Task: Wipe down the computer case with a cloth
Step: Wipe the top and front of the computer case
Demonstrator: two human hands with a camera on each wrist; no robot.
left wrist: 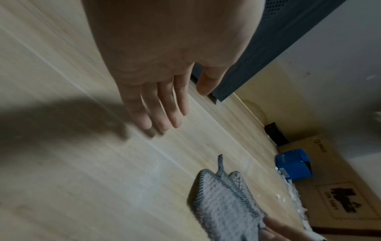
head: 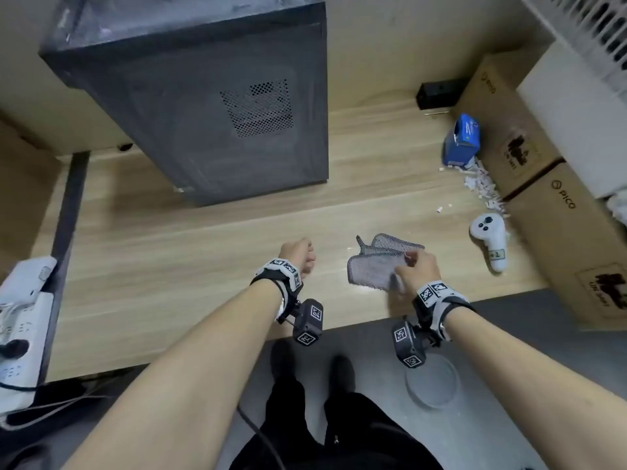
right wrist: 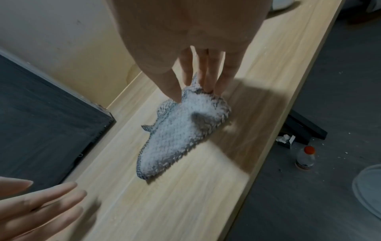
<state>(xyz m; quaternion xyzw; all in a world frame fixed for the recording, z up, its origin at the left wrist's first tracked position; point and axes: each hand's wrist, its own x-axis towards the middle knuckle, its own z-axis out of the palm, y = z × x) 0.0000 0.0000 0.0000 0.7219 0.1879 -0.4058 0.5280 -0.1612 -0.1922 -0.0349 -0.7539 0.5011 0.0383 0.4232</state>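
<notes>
A dusty black computer case (head: 210, 106) stands on the wooden desk (head: 169, 266), with a perforated vent on its side. A grey knitted cloth (head: 380, 262) lies on the desk in front and to the right of it. My right hand (head: 412, 268) pinches the cloth's near edge (right wrist: 195, 91) between thumb and fingers. My left hand (head: 298, 254) hovers open over the desk left of the cloth, fingers straight (left wrist: 163, 106), holding nothing. The case corner (left wrist: 268, 53) is just beyond the left hand.
A white controller (head: 490, 240), a blue box (head: 461, 140) and paper scraps lie right of the cloth, by cardboard boxes (head: 559, 205). A power strip (head: 20, 334) sits at the left. On the floor stand a bottle (right wrist: 306, 157) and a round lid (head: 431, 381).
</notes>
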